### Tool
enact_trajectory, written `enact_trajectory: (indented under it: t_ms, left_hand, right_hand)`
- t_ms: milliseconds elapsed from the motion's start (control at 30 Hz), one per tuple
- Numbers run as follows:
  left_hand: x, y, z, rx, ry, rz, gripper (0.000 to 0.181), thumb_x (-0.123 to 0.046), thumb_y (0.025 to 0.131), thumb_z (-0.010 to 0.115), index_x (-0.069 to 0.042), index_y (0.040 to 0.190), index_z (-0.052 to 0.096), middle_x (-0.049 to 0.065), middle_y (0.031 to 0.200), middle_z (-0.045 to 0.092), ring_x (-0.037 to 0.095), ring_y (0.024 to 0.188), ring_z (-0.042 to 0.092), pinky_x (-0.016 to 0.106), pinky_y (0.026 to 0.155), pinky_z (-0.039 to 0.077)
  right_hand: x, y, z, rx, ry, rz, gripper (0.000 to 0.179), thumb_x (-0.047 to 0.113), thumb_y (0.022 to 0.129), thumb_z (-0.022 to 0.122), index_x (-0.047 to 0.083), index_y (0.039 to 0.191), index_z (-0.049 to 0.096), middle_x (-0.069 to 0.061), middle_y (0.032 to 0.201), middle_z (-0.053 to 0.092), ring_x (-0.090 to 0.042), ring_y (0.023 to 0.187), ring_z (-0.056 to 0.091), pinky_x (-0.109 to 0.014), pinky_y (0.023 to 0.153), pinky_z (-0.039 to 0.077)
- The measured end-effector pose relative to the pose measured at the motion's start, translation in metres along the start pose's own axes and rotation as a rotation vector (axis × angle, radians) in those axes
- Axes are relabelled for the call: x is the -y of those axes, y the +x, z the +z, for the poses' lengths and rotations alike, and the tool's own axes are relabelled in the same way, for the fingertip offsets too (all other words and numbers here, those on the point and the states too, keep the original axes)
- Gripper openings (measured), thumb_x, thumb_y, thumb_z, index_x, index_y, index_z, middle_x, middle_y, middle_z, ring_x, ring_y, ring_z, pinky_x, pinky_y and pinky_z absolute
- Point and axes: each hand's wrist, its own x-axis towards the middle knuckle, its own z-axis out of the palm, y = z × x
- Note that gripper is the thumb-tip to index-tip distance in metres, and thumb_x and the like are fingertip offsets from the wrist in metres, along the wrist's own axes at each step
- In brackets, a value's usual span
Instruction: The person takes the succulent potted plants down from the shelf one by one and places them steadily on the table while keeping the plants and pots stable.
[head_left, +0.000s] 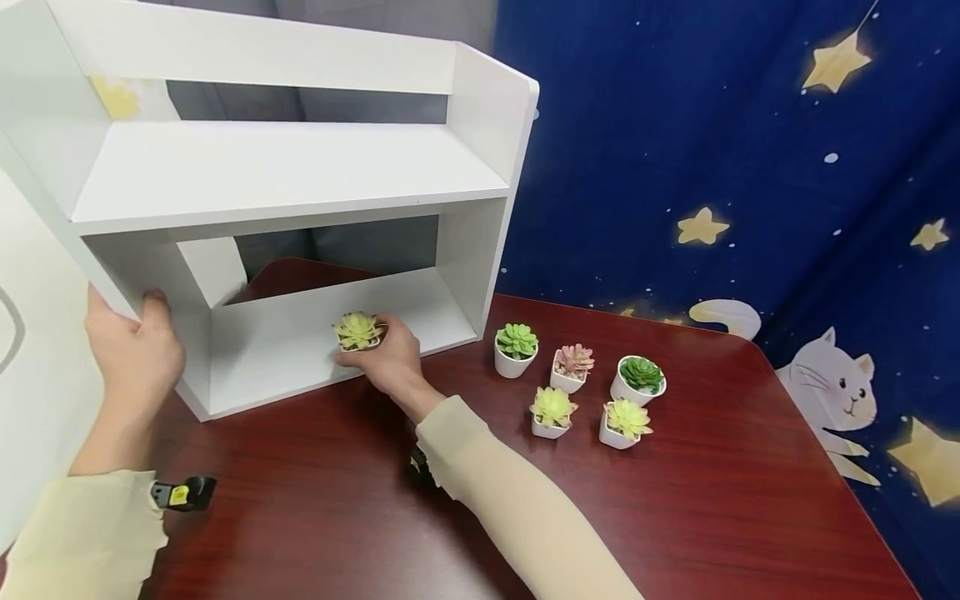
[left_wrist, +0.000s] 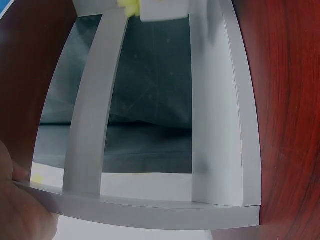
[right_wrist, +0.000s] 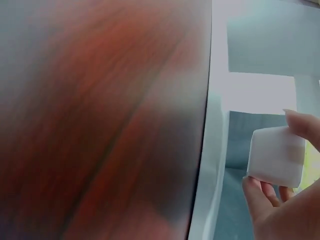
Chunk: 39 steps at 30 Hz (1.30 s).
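My right hand [head_left: 393, 354] pinches the white pot of a small yellow-green artificial succulent [head_left: 357, 330] just over the lower board of a white two-tier shelf [head_left: 292, 175]. From the right wrist view, the pot [right_wrist: 275, 155] sits between thumb and fingers, its plant mostly cut off by the frame. My left hand [head_left: 142, 350] grips the shelf's left side panel, its thumb on the inner side; the other fingers are largely hidden. At the left wrist view's top edge, part of the white pot [left_wrist: 162, 9] shows inside the shelf.
Right of the shelf on the red-brown table [head_left: 712, 483] stand several potted succulents, among them a bright green one [head_left: 517, 346], a pink one [head_left: 572, 367] and a dark green one [head_left: 639, 379]. A blue star-patterned curtain [head_left: 600, 167] hangs behind.
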Motion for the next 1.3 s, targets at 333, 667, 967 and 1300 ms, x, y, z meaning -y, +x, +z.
enact_trajectory:
  t_ms: [333,667,967,1300]
  left_hand:
    - [-0.005,-0.001,0.0,0.002,0.003,0.009,0.051,-0.013,0.097,0.041,-0.021,0.147,0.047,0.003,0.142,0.055,0.01,0.132,0.049,0.022,0.113,0.031]
    - [-0.009,-0.003,0.001,0.004,-0.016,0.005,0.051,-0.013,0.097,0.04,-0.021,0.147,0.047,-0.004,0.138,0.055,0.011,0.132,0.049,0.022,0.112,0.031]
    - [-0.007,-0.002,0.002,0.005,-0.021,0.009,0.052,-0.013,0.097,0.04,-0.022,0.147,0.048,-0.002,0.139,0.055,0.011,0.132,0.049,0.022,0.112,0.031]
    - [-0.002,-0.001,0.0,0.013,-0.029,-0.008,0.052,-0.013,0.096,0.041,-0.024,0.146,0.048,-0.012,0.131,0.054,0.009,0.13,0.049,0.021,0.111,0.031]
  right_hand:
    - [0.0,-0.008,-0.039,0.012,-0.063,-0.051,0.076,0.03,0.063,0.096,0.014,0.128,0.061,-0.003,0.122,0.066,-0.016,0.107,0.061,-0.03,0.093,0.05]
    - [0.002,-0.018,-0.07,-0.008,-0.162,-0.143,0.072,0.035,0.062,0.096,0.013,0.123,0.062,-0.003,0.114,0.07,-0.015,0.101,0.062,-0.028,0.087,0.05]
    - [-0.011,-0.025,-0.091,-0.055,-0.289,-0.18,0.073,0.042,0.065,0.094,0.011,0.124,0.065,-0.004,0.114,0.072,-0.018,0.102,0.065,-0.031,0.087,0.053]
    - [-0.033,-0.03,-0.109,-0.065,-0.45,-0.188,0.072,0.041,0.067,0.093,0.003,0.122,0.065,-0.013,0.114,0.071,-0.026,0.104,0.066,-0.039,0.09,0.054]
